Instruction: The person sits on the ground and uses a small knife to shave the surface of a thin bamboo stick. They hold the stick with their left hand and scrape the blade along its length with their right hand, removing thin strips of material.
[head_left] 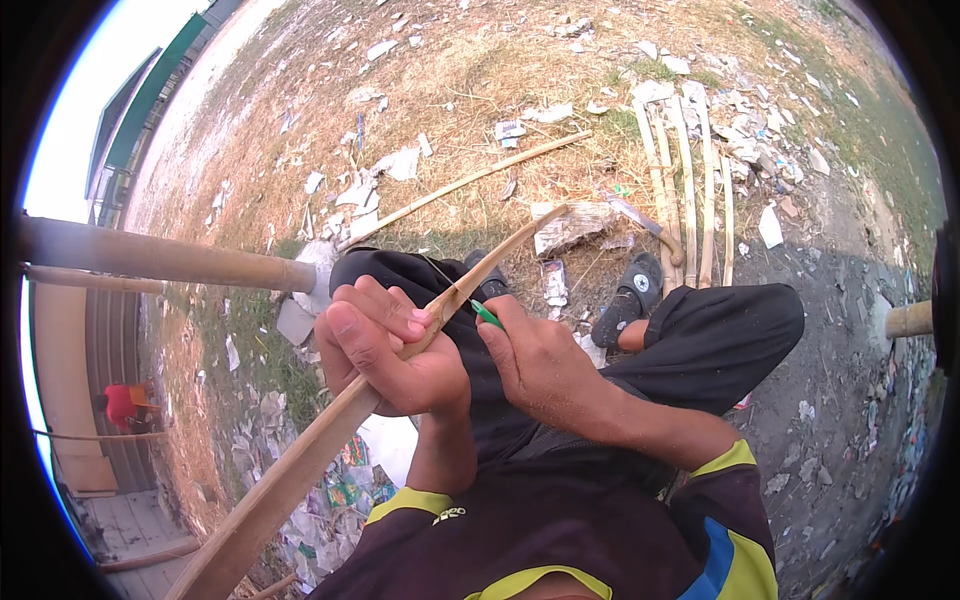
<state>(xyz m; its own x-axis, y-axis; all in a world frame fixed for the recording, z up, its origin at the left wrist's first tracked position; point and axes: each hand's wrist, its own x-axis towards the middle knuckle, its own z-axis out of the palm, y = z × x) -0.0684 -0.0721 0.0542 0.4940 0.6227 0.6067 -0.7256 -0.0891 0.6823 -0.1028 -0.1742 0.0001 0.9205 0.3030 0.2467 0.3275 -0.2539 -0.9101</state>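
Dry ground [500, 60] scattered with litter [397, 163] spreads wide ahead of my knees, giving me open room there. My bent legs [720, 340] close in the space just under my work; a pole [170, 255] reaches in from the left to just beside my left knee, and several slats [686, 190] lie side by side beyond my right foot.

The strip [310, 440] is long, pale tan and fairly straight, broad at the lower left and narrowing to a slim tip, with a darker patch just past my left fingers. It slants upward in front of me, its tip well beyond both hands and raised above the ground.

My left hand [400, 362] is clamped round its middle, palm up. My right hand [545, 365], close by but apart from the left, grips a green-handled knife [486, 314], its thin blade at the strip.
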